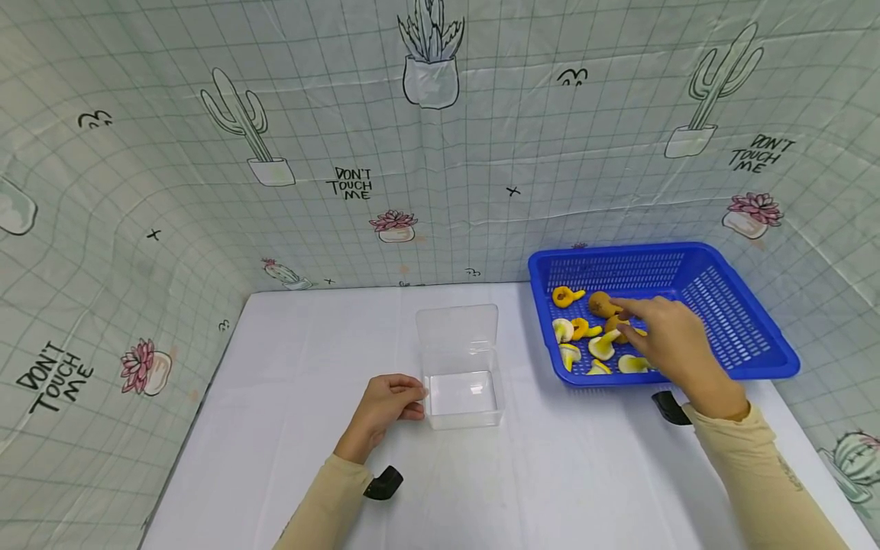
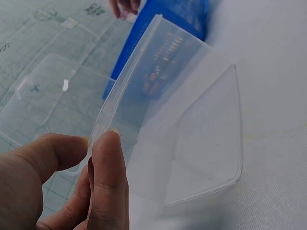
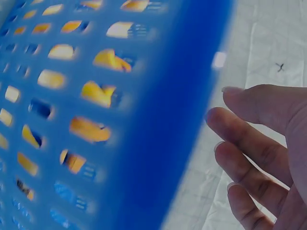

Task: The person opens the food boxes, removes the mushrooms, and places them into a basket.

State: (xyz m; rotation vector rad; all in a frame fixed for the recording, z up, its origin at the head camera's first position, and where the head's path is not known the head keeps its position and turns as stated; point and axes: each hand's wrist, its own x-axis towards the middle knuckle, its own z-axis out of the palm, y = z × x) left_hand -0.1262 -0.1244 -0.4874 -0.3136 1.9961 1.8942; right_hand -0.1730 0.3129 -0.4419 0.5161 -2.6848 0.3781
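Observation:
My left hand (image 1: 386, 405) pinches the left rim of a clear plastic box (image 1: 462, 420) between thumb and fingers. The box stands on the table with its hinged lid raised at the back. In the left wrist view, the fingertips (image 2: 109, 158) press the rim of the see-through wall. Above the blue basket (image 1: 763, 373), my right hand (image 1: 670, 336) hangs with thumb and fingers apart and nothing between them. Under its fingertips lie brown mushrooms (image 1: 602, 304), with yellow-white mushrooms (image 1: 602, 347) and a yellow one with a hollow cap (image 1: 565, 296) close by.
The basket's slotted wall (image 3: 144, 120) fills much of the right wrist view. White cloth covers the table (image 1: 302, 367). Behind it hangs a gridded sheet (image 1: 481, 153) printed with cacti. A black strap end (image 1: 383, 483) juts from the left wrist, another (image 1: 670, 409) from the right.

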